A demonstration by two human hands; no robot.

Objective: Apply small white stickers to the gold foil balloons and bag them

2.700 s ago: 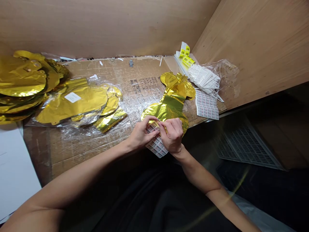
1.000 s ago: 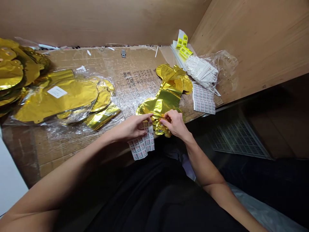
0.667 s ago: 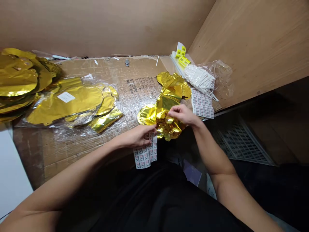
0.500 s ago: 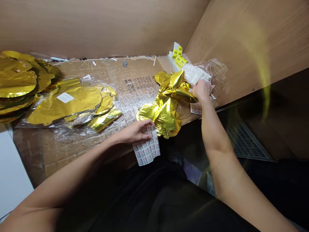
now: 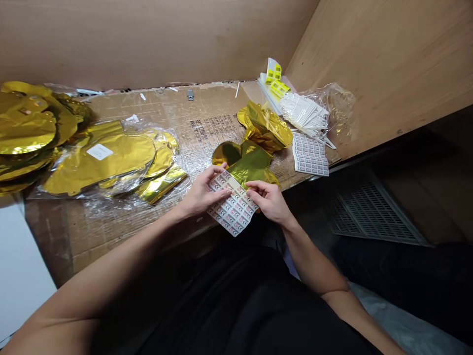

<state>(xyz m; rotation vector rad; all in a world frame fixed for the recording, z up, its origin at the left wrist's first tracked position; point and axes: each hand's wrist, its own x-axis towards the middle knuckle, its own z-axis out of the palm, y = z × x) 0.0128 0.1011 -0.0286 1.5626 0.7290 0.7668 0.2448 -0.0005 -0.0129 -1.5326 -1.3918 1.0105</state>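
Note:
My left hand (image 5: 207, 193) grips a white sticker sheet (image 5: 232, 209) printed with rows of small CE marks and red symbols, thumb on top. At the sheet's upper right edge, my right hand (image 5: 271, 201) pinches with thumb and forefinger; whether a single sticker is between the fingertips is too small to tell. Just beyond the sheet lies a crumpled gold foil balloon (image 5: 254, 165), partly covered by it. A second sticker sheet (image 5: 310, 154) rests to the right, beside a fanned bundle of white sticks (image 5: 305, 112).
On the left are a pile of gold foil balloons (image 5: 27, 130) and a clear-bagged gold balloon (image 5: 118, 153). Yellow barcode labels (image 5: 279, 88) stand at the back right. Wooden panels (image 5: 155, 42) wall the cardboard-covered table (image 5: 148, 106). A plastic crate (image 5: 373, 212) sits below right.
My right hand has come back from the white sticks to the sheet in my left hand. The sheet is now tilted, and the second sheet by the sticks is uncovered.

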